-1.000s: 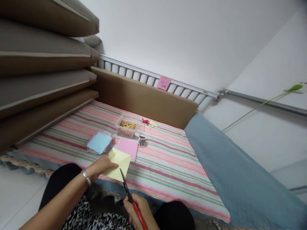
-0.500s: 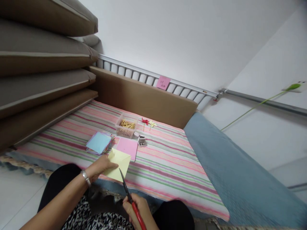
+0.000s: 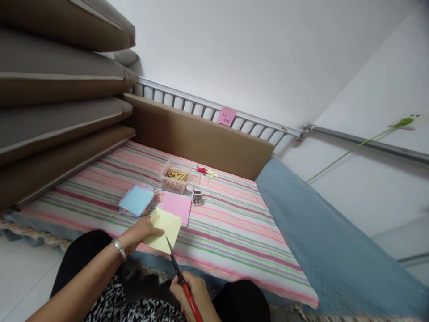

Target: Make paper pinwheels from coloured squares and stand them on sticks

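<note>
My left hand point(image 3: 142, 231) pinches the left side of a folded yellow paper square point(image 3: 167, 228) and holds it just above the near edge of the striped bed sheet point(image 3: 234, 232). My right hand point(image 3: 194, 295) is closed round the red handles of a pair of scissors point(image 3: 179, 279). Their dark blades point up at the paper's lower edge and touch it. A silver bracelet sits on my left wrist.
On the sheet lie a stack of coloured paper with blue on top point(image 3: 137, 200), a pink sheet point(image 3: 177, 207), a clear box of wooden sticks point(image 3: 176, 175), two small pinwheels point(image 3: 206, 171) and a small metal item point(image 3: 197, 197). Brown cushions point(image 3: 60, 112) are stacked left; a blue blanket point(image 3: 321, 250) lies right.
Almost nothing has moved; the view has shifted slightly and the scissors stay at the paper's lower edge.
</note>
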